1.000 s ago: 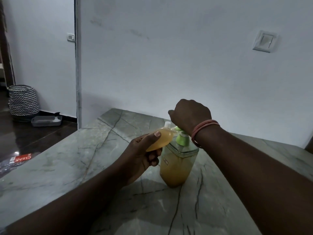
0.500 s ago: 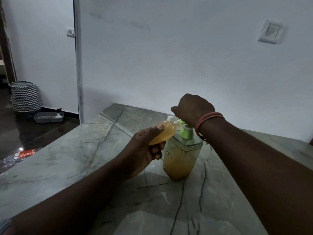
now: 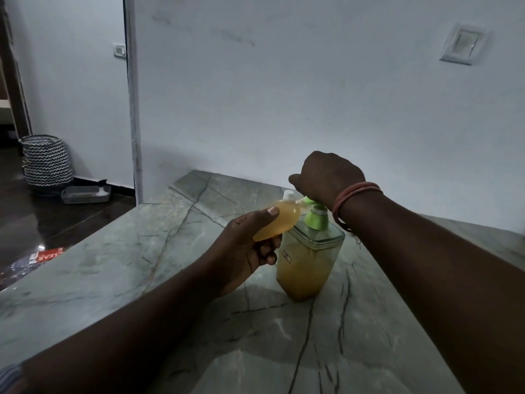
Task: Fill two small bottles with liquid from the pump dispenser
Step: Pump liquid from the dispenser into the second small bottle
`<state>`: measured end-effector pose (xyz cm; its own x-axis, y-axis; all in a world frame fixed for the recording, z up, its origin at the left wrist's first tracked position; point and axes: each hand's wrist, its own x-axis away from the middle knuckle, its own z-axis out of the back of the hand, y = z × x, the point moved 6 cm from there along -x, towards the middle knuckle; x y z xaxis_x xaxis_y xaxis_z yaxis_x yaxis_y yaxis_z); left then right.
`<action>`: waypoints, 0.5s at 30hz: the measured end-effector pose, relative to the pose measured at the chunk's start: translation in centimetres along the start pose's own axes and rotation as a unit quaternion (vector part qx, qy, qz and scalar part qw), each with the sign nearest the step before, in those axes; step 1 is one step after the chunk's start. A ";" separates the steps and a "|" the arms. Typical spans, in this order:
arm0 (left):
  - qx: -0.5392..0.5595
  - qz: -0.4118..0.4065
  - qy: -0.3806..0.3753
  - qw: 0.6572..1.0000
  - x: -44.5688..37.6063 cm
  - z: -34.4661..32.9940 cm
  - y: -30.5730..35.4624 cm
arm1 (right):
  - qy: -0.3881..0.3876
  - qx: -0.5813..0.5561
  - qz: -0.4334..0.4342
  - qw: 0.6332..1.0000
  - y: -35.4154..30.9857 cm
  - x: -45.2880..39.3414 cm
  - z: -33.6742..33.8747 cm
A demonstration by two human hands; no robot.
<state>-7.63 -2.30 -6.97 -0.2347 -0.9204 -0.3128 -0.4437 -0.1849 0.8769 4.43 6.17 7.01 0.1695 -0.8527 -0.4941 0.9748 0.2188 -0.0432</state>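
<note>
Both hands busy: left hand (image 3: 244,248) grips small bottle (image 3: 279,220); right hand (image 3: 326,177) presses pump dispenser (image 3: 308,260)

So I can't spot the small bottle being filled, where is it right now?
In the head view it is centre frame: the small bottle is gripped by the left hand, tilted against the green pump of the dispenser.

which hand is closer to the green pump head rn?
Right. The right hand rests on top of the green pump head. The left hand is to its left, gripping the small bottle at the spout.
</note>
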 end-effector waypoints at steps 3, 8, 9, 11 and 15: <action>-0.001 0.000 -0.001 1.000 0.2 -0.2 0.2 | -0.002 0.034 0.017 0.999 -0.5 0.1 0.5; 0.008 0.004 -0.013 1.000 0.1 -0.1 0.3 | 0.008 0.046 0.026 0.999 -0.4 -0.1 0.4; 0.008 0.003 -0.014 1.000 0.1 -0.1 0.2 | 0.010 0.028 0.011 0.999 -0.2 -0.1 0.2; 0.012 -0.001 -0.013 1.000 0.1 -0.2 0.2 | 0.009 0.019 0.006 1.000 -0.2 -0.1 0.0; 0.008 -0.002 -0.020 1.000 0.2 -0.3 0.3 | -0.001 0.006 0.022 1.000 -0.3 0.1 0.0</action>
<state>-7.61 -2.68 -6.67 -0.2668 -0.9053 -0.3306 -0.4589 -0.1823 0.8696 4.16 6.02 7.03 0.2117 -0.8437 -0.4934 0.9683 0.2495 -0.0111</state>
